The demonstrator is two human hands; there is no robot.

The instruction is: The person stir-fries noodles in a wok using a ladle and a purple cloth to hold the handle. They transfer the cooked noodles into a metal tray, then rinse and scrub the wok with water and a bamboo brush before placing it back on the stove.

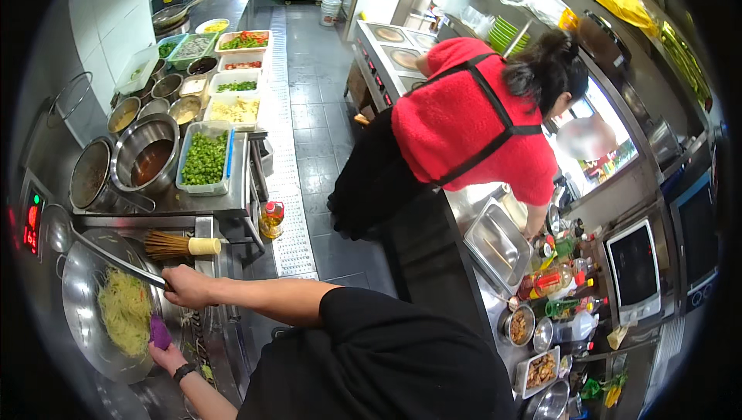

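A long-handled metal ladle [119, 259] is in my right hand [190, 286], its round bowl raised at the wok's far edge. My left hand [167, 356] grips a folded purple cloth [159, 333] at the near rim of the wok [81, 327]. Pale yellow-green shreds with a few red bits, perhaps shredded potato [123, 310], lie in the wok, and some stick to its wall. A bamboo wok brush [182, 244] rests beside the wok, close to my right hand. The wok's handle is hidden under the cloth.
A steel table [232, 207] carries a tub of chopped green peppers [204, 158], a steel bowl of brown sauce [153, 162] and several ingredient containers. An oil bottle [271, 220] stands by the floor grating [284, 176]. Behind me, a co-worker in red [464, 118] bends over a counter.
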